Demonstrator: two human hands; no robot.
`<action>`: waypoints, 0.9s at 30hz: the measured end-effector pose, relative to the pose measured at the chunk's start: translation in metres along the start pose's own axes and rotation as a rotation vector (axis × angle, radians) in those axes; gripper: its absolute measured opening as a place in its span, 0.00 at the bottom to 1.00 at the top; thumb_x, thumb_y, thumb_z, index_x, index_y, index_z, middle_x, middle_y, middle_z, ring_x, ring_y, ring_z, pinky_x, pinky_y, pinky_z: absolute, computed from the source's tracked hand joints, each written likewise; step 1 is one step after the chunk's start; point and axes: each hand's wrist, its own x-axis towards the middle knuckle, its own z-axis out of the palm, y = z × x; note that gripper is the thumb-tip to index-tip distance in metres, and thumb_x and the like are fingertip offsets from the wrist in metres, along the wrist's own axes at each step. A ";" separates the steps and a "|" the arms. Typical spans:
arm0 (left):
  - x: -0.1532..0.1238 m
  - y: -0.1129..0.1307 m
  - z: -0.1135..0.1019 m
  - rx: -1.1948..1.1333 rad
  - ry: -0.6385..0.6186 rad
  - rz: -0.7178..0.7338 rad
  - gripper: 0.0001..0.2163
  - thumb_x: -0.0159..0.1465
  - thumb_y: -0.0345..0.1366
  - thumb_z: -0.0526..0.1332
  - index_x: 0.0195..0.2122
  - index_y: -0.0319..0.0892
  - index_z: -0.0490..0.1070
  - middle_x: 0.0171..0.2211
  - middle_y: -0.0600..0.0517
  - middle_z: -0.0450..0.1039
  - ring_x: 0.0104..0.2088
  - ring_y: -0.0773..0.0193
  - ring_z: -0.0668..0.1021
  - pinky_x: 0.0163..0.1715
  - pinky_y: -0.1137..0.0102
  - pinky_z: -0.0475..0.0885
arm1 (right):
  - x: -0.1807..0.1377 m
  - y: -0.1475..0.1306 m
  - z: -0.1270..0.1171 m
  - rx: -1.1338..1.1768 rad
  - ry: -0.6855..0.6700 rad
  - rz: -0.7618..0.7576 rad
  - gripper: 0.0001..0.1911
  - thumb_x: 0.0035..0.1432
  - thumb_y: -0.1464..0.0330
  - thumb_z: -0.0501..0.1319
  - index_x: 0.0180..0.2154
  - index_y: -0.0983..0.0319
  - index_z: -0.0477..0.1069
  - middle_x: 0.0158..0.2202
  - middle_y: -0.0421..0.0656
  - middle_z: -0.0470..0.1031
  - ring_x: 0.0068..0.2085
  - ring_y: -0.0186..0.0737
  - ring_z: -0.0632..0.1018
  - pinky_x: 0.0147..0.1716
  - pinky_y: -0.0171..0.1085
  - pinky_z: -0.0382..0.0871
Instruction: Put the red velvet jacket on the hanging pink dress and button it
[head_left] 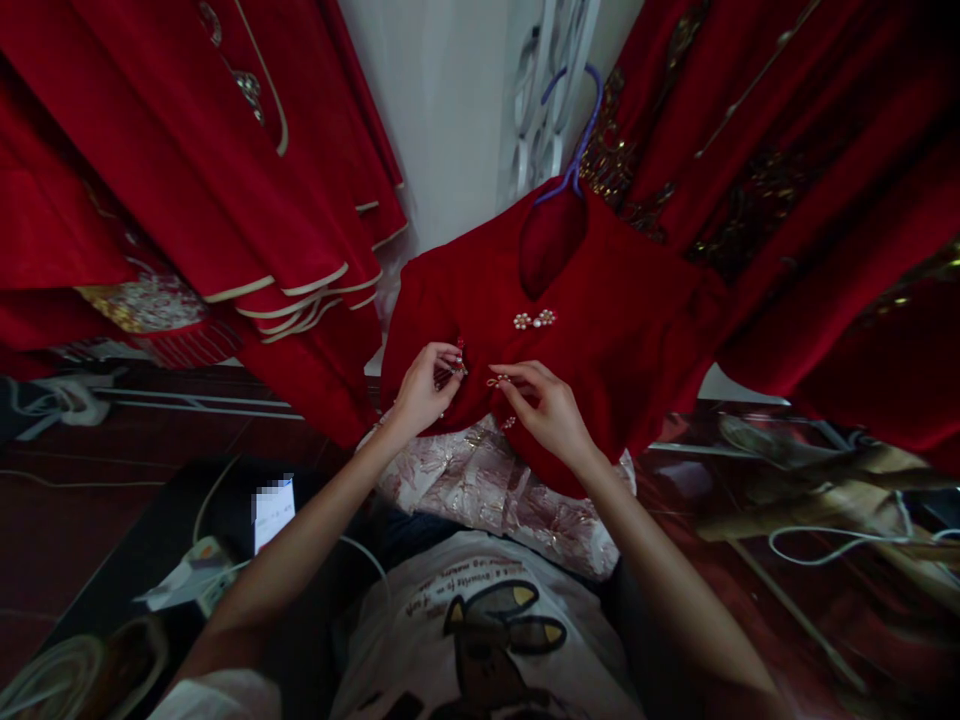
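Pinching red velvet jacket (pixel 622 330): left hand (pixel 421 392) nips its cloth, right hand (pixel 551 412) nips small pearl clasp (pixel 497 381). Prob. best keep edges level.

Red velvet garment (pixel 600 330) hangs facing me on a purple hanger (pixel 579 150), short sleeves spread to either side, lower edge draped toward me. Upper clasp (pixel 534 320), pearl and gold, is closed just below the keyhole neckline. Lower clasp (pixel 496 381) is undone, its halves slightly apart: one pinched in my left hand (pixel 424 392), the other in my right hand (pixel 553 410).
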 end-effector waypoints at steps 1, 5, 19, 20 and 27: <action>0.000 0.000 0.001 -0.049 -0.006 -0.022 0.12 0.60 0.30 0.63 0.45 0.41 0.67 0.41 0.49 0.74 0.38 0.66 0.77 0.44 0.67 0.73 | 0.001 0.000 0.002 0.025 0.012 0.005 0.13 0.64 0.67 0.59 0.48 0.58 0.76 0.45 0.45 0.76 0.42 0.35 0.80 0.41 0.35 0.76; 0.002 0.000 0.003 -0.261 -0.028 -0.116 0.12 0.58 0.32 0.65 0.43 0.39 0.69 0.39 0.49 0.75 0.38 0.66 0.78 0.45 0.67 0.73 | 0.011 -0.001 0.012 0.101 0.058 0.006 0.12 0.62 0.66 0.61 0.46 0.59 0.77 0.44 0.44 0.78 0.39 0.34 0.81 0.39 0.33 0.77; 0.002 0.015 -0.001 -0.475 0.081 -0.268 0.15 0.51 0.38 0.72 0.39 0.37 0.78 0.37 0.47 0.81 0.36 0.64 0.81 0.46 0.65 0.76 | 0.032 -0.006 0.030 -0.111 0.104 -0.001 0.11 0.62 0.67 0.60 0.45 0.56 0.78 0.41 0.40 0.81 0.38 0.36 0.80 0.37 0.34 0.75; 0.002 0.014 0.000 -0.465 0.094 -0.256 0.15 0.52 0.38 0.72 0.38 0.37 0.78 0.37 0.47 0.81 0.36 0.64 0.81 0.46 0.66 0.76 | 0.031 -0.007 0.031 -0.107 0.105 -0.008 0.11 0.63 0.67 0.60 0.45 0.56 0.78 0.42 0.40 0.81 0.38 0.35 0.80 0.37 0.34 0.75; 0.000 0.013 -0.006 -0.322 0.090 -0.141 0.10 0.57 0.38 0.68 0.38 0.39 0.80 0.37 0.47 0.82 0.37 0.62 0.83 0.44 0.66 0.77 | 0.028 -0.009 0.036 -0.102 0.148 -0.048 0.11 0.64 0.69 0.58 0.44 0.57 0.78 0.41 0.41 0.80 0.39 0.35 0.80 0.40 0.34 0.75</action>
